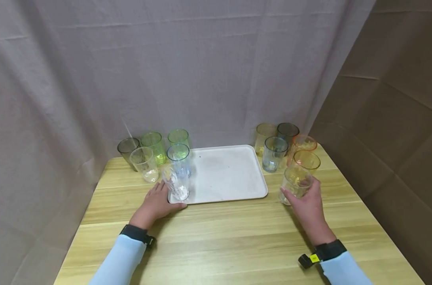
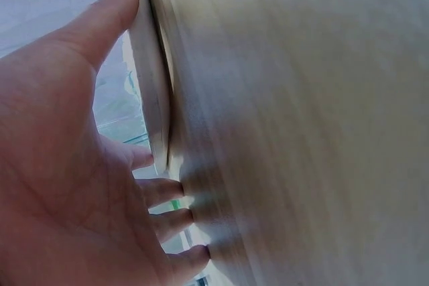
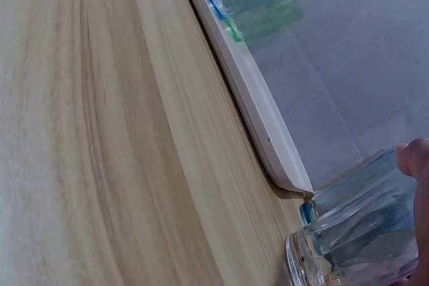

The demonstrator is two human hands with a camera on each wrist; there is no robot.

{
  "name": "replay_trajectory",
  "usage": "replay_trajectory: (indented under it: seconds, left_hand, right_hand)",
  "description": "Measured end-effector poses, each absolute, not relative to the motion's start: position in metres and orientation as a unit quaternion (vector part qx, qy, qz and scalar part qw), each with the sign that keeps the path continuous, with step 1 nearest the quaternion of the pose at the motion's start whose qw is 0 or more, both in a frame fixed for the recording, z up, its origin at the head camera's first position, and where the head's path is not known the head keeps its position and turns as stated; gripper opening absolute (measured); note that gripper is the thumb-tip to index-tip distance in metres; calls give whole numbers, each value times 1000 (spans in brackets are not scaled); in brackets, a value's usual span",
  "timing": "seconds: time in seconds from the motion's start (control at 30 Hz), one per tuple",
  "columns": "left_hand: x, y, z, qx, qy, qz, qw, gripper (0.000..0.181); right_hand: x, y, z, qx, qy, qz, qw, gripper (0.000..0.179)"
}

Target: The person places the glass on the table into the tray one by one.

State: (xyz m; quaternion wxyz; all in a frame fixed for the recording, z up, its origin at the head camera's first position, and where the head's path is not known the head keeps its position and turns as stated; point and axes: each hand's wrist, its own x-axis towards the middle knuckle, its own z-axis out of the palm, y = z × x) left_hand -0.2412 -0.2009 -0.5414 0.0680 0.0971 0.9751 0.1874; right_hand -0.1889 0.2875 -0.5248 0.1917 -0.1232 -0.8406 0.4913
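Note:
A white tray point(image 1: 223, 174) lies on the table. My left hand point(image 1: 159, 202) touches its front left corner, thumb along the front rim and the other fingers extended around the corner; the left wrist view shows the thumb point(image 2: 110, 21) against the rim. Along the tray's left side stand a clear tumbler point(image 1: 180, 188), a blue-tinted tumbler point(image 1: 179, 160) and a green tumbler point(image 1: 178, 137). Right of the tray, my right hand point(image 1: 310, 206) grips another clear tumbler point(image 1: 294, 180), upright, between thumb and fingers. Its base point(image 3: 295, 259) is near the tray's corner in the right wrist view.
Left of the tray stand a dark grey tumbler point(image 1: 128, 150), a green one point(image 1: 154, 148) and a clear one point(image 1: 144, 162). At right are amber point(image 1: 264, 138), dark point(image 1: 288, 132), grey-blue point(image 1: 274, 154), orange point(image 1: 304, 143) and yellow point(image 1: 307, 161) tumblers. A grey curtain point(image 1: 216, 79) hangs behind.

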Motion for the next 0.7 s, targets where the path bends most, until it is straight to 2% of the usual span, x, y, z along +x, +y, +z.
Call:
replay_trajectory:
  seconds: [0.3, 0.7]
  left_hand:
    - [-241, -201, -541, 97, 975, 188, 69, 130]
    - [-241, -200, -539, 96, 975, 186, 71, 128]
  right_hand:
    - [-192, 271, -517, -84, -836, 504, 202, 98]
    - [-213, 198, -497, 26, -850, 506, 148, 95]
